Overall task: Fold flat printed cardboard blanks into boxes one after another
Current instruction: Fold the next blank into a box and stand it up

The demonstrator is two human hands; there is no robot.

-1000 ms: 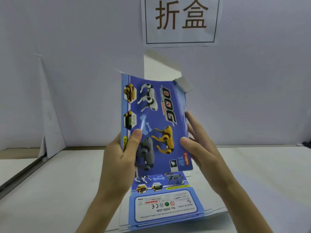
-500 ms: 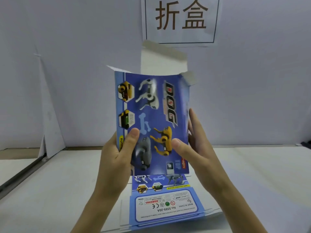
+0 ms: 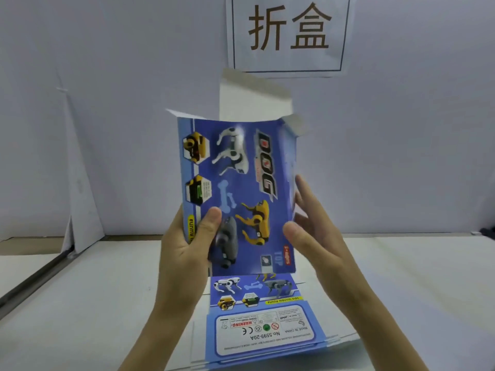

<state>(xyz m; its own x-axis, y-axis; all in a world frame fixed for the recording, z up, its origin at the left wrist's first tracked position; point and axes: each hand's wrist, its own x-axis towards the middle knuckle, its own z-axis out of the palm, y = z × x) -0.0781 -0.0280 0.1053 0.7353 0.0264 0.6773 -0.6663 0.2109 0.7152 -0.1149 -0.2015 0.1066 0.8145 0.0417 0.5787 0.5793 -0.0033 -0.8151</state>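
A white bench (image 3: pixel 80 303) runs back to a pale wall (image 3: pixel 120 103), where a paper sign (image 3: pixel 289 33) with two large characters hangs at 12 o'clock. The left hand (image 3: pixel 182 250) pinches the cardboard blank (image 3: pixel 241 188) at its 8 o'clock edge, thumb on the printed front, the other fingers behind. The right hand (image 3: pixel 316 236) nips the 4 o'clock edge between its thumb and nearly straight fingers (image 3: pixel 308 199) held close together. The blank stands upright in the air, partly opened, with white flaps (image 3: pixel 249 100) raised on top. Below it, at 6 o'clock, a stack of flat blanks (image 3: pixel 262 325) lies on the bench.
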